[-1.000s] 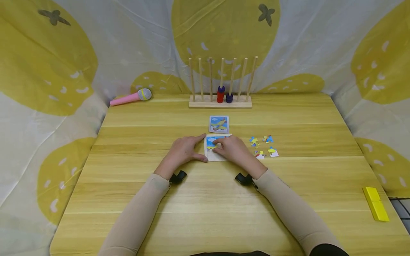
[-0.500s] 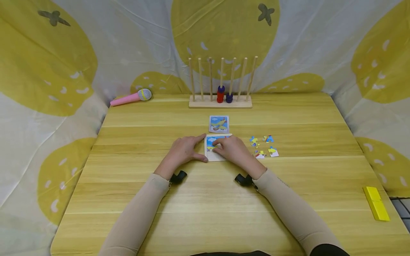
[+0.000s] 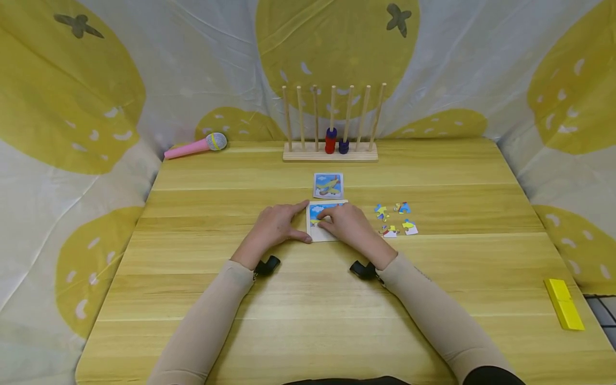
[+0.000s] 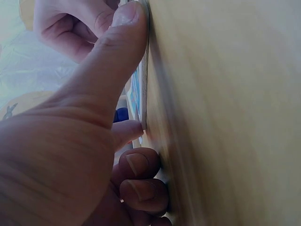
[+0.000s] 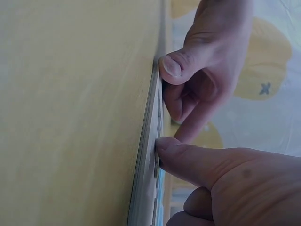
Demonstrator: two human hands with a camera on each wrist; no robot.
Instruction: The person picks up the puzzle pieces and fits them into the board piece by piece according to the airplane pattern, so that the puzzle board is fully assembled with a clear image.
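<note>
No legible text, brand or number in any view. Only a tiny line of dark marks (image 3: 422,274) on right sleeve (image 3: 445,313), maybe print, too small to read.

The right hand (image 3: 350,222) hides part of the puzzle board (image 3: 320,234).

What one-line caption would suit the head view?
Left hand holding a part-filled jigsaw board, right hand over it, loose pieces alongside and an airplane picture card beyond.

Head view evenly bright; wrist views dimmer (and rather soft)
</note>
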